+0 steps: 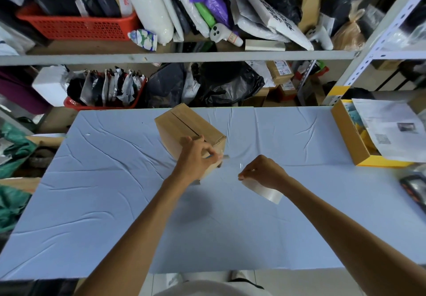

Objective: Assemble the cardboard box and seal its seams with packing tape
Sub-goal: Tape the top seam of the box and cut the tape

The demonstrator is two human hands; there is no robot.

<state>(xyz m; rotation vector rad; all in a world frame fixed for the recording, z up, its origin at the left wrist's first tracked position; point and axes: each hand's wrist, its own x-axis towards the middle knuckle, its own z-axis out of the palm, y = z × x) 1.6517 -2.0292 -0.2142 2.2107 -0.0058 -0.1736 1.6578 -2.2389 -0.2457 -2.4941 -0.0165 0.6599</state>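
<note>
A small brown cardboard box (182, 126) sits closed on the pale blue table cover (103, 192), its top flaps meeting in a dark seam. My left hand (196, 157) is at the box's near corner and pinches the free end of a clear tape strip (230, 160). The strip stretches right to a roll of clear packing tape (264, 190), which my right hand (262, 172) grips from above, just off the box's near right side. My left hand covers part of the box's front face.
An open yellow-edged carton (352, 139) with papers lies at the table's right edge. A dark device (415, 189) rests farther right. Shelves (175, 56) crammed with bags, parcels and red baskets (76, 26) rise behind the table.
</note>
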